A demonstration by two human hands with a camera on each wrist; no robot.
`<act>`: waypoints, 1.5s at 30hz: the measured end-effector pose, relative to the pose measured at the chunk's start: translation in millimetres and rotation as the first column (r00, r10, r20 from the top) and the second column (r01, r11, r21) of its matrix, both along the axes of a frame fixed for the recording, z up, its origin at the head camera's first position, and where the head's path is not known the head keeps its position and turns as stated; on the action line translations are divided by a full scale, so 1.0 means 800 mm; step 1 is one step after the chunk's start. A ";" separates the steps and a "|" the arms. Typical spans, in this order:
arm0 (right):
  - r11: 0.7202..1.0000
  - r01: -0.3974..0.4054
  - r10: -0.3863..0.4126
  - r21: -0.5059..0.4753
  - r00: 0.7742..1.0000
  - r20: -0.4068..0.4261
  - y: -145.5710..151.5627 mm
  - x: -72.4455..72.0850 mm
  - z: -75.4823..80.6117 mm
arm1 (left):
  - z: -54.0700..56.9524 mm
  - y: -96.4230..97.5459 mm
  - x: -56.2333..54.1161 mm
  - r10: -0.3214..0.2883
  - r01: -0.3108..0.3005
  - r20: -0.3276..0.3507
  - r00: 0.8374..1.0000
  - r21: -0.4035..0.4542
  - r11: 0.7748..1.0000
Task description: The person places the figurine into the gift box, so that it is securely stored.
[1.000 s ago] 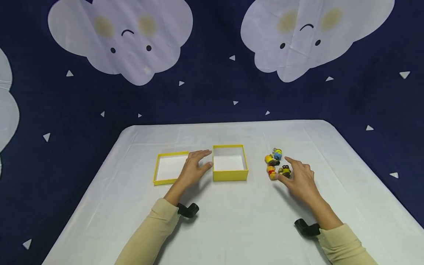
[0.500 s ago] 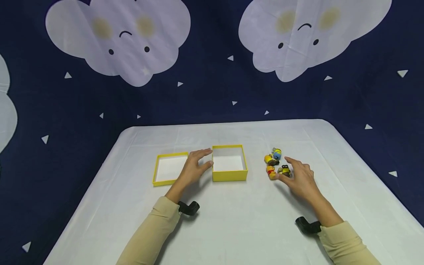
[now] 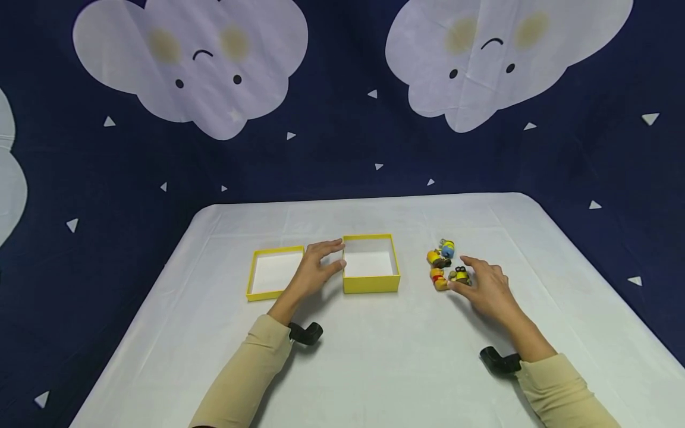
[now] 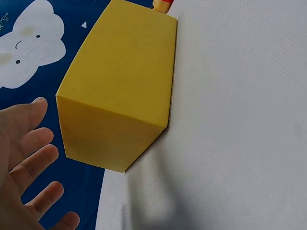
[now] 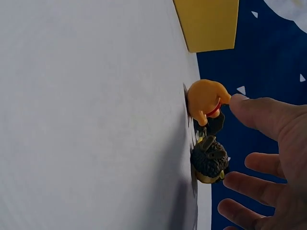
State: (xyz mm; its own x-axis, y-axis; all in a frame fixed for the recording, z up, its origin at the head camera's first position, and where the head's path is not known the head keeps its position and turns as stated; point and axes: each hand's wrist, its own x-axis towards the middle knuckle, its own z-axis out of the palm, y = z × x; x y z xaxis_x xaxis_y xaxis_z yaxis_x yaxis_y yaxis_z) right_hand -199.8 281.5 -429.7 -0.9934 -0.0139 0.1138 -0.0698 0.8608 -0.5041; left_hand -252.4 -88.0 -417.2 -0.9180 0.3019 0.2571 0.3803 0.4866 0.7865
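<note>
The right hand (image 3: 489,291) has its fingers (image 5: 249,184) spread and loosely bent around a small dark-topped figure (image 3: 460,276), thumb on the near side and the other fingertips on the far side; whether they actually press it cannot be told. In the right wrist view this figure (image 5: 209,162) shows a rough dark grey-brown head over a yellow band, and it appears to lie on its side on the white tablecloth (image 3: 374,356), though which way its long axis runs is unclear. The thumb tip (image 5: 242,106) touches or nearly touches an orange figure with a red band (image 5: 205,99), which lies just beside the dark one, on the side toward the yellow box (image 3: 371,263). Two more figures lie slightly farther from the person: a yellow and brown one (image 3: 437,258) and a blue and yellow one (image 3: 448,247). All four form a tight cluster to the right of the yellow box, apart from it.

The left hand (image 3: 313,270) is relaxed with straight, slightly parted fingers (image 4: 33,148), the fingertips at the box's left wall, touching it or just short of it. The box is square, open-topped, yellow outside and white inside, with nothing in it. To its left, past the hand, the shallow yellow lid (image 3: 274,271) lies upside down, its white inside also bare.
</note>
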 end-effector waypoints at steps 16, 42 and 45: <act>0.999 -0.038 0.037 0.012 0.997 0.062 0.011 -0.008 -0.003 | -0.002 0.002 -0.003 -0.044 0.044 0.046 0.998 0.010 0.999; 0.998 -0.060 0.059 0.007 0.993 0.099 0.020 -0.014 -0.006 | -0.006 0.002 -0.007 -0.050 0.050 0.055 0.997 0.000 0.999; 0.998 -0.058 0.057 0.006 0.993 0.102 0.021 -0.015 -0.006 | -0.006 0.002 -0.007 -0.055 0.055 0.053 0.997 -0.003 0.998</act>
